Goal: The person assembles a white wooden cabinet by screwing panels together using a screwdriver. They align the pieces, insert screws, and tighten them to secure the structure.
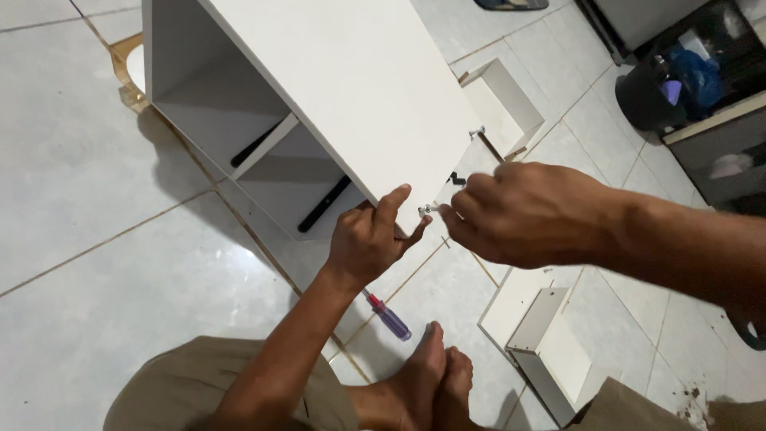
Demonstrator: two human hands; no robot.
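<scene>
A white cabinet (335,80) lies on its side on the tiled floor, its open shelves facing left. My left hand (369,239) grips the cabinet's near lower corner, thumb and index finger on the panel edge. My right hand (519,211) pinches a small metal screw (427,210) at that same edge, fingertips closed around it. Another metal fitting (476,132) sticks out of the edge farther along. A screwdriver (388,317) with a purple and red handle lies on the floor just below my left wrist, near my bare feet (427,383).
Two small white drawer boxes lie on the floor, one (503,104) behind the cabinet, one (550,351) at the lower right. A black bin (666,88) with blue and purple items stands at the top right beside dark furniture (722,156). A small black part (456,179) lies near the cabinet edge.
</scene>
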